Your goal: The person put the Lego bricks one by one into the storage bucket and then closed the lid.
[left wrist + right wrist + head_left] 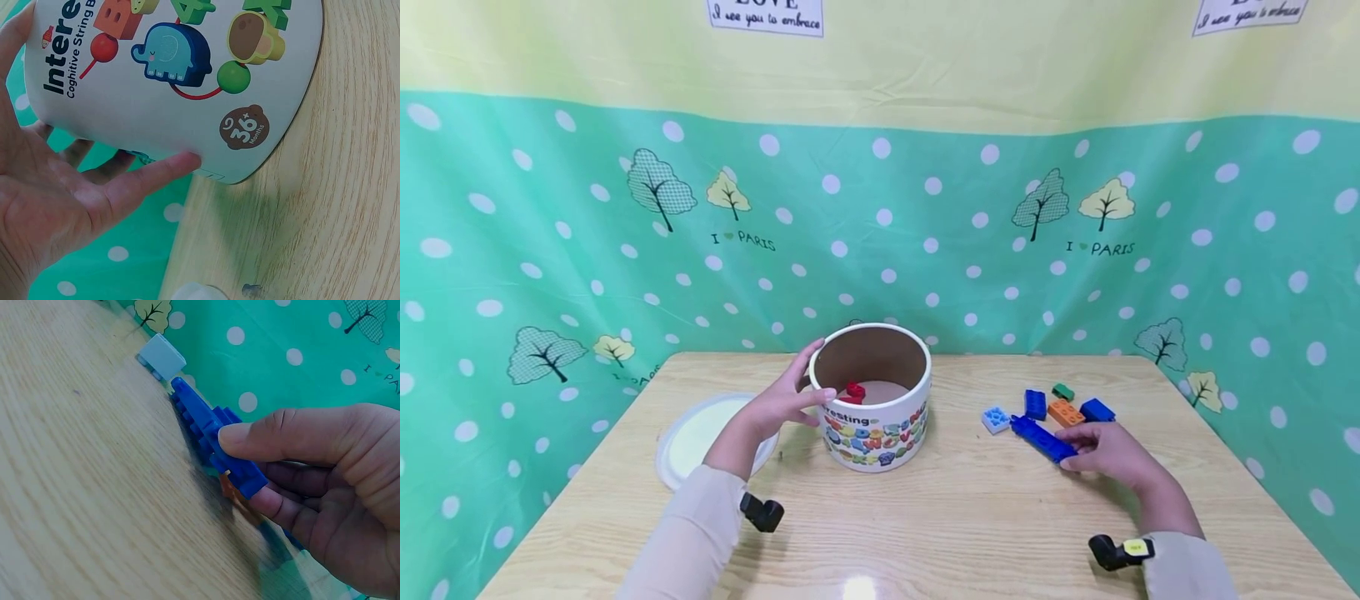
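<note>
My left hand (780,403) rests with spread, mostly straight fingers on the left side of a white round tub (874,437) printed with colourful letters. Its thumb lies by the rim, and in the left wrist view the little finger touches the printed wall. Red pieces (854,390) lie inside the tub. On the right, my right hand (1108,454) pinches a long blue toy building block (209,434) between thumb and fingers, just above or on the table; contact is unclear. Near its far end is a light blue block (996,420).
Beyond the right hand lie a blue block (1035,404), an orange block (1065,413), a green block (1063,390) and another blue block (1097,410). A white round lid (700,446) lies left of the tub. A dotted curtain (880,192) surrounds the wooden table (955,525).
</note>
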`<state>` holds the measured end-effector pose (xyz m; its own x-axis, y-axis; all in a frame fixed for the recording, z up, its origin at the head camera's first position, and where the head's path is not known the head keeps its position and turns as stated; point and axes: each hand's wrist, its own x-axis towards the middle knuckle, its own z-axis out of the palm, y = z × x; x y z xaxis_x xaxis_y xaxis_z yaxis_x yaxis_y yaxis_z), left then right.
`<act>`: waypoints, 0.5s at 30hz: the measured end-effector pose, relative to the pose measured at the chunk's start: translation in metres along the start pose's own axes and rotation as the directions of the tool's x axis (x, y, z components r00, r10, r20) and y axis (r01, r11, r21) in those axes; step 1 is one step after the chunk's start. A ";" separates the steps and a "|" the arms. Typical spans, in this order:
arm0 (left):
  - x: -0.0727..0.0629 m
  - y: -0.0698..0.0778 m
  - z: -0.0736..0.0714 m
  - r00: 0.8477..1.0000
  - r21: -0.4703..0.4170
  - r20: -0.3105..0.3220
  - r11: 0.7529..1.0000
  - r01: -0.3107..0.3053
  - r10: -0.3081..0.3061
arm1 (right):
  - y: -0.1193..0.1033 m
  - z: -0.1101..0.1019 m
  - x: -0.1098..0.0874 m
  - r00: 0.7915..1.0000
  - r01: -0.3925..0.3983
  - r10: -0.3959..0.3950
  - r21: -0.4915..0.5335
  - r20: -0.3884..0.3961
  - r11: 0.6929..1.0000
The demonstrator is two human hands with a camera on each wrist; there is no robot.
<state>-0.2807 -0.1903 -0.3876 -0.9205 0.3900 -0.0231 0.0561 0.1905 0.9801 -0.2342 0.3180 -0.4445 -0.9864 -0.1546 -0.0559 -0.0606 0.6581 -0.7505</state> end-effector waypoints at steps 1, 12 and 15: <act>0.000 0.000 0.000 1.000 0.001 0.000 1.000 0.000 0.000 | 0.000 0.000 0.000 1.000 0.002 -0.002 0.000 0.003 1.000; 0.001 0.000 -0.001 1.000 -0.003 0.002 1.000 -0.012 0.012 | -0.004 -0.005 0.001 0.999 -0.008 0.010 0.059 -0.047 0.998; 0.000 0.000 -0.001 1.000 -0.003 0.006 1.000 -0.002 0.002 | -0.006 -0.006 0.001 0.998 0.011 -0.004 0.102 -0.064 0.995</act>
<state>-0.2812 -0.1908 -0.3870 -0.9181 0.3956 -0.0221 0.0570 0.1872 0.9807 -0.2354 0.3181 -0.4358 -0.9939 -0.1102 -0.0107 -0.0554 0.5781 -0.8141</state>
